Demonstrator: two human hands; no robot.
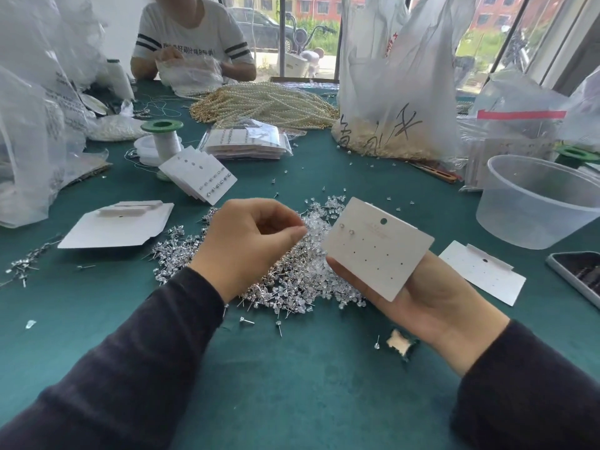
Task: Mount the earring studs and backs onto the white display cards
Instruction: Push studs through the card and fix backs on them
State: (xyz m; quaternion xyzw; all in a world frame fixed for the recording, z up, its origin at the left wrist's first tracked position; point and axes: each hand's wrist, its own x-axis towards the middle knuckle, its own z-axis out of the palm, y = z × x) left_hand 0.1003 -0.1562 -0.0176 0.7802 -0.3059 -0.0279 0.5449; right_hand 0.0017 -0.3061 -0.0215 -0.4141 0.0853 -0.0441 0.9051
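Both hands hover over a green felt table (292, 384), dark sleeves reaching to the wrists. The left hand (250, 241) is curled, its thumb tip meeting the forefinger just above the heap; whether anything is pinched between them is too small to tell. The right hand (422, 303) grips a white display card (380, 251), fingers spread behind it and the thumb on its lower left edge. The card is tilted, its hang hole at the top, and two mounted studs (346, 229) sit in its upper left corner beside rows of unfilled holes. Beneath the hands lies a pile of loose earring studs (276, 284), merging at its far side with a heap of clear earring backs (324, 216). A stack of filled cards (201, 177) leans near a green-flanged thread spool (162, 134) to the left, and a blank card (483, 274) lies flat just right of the right hand. Farther right stands a clear plastic tub (535, 209). Pearl strands (266, 102) lie heaped at the far side, where another person (191, 37) sits handling a plastic bag.
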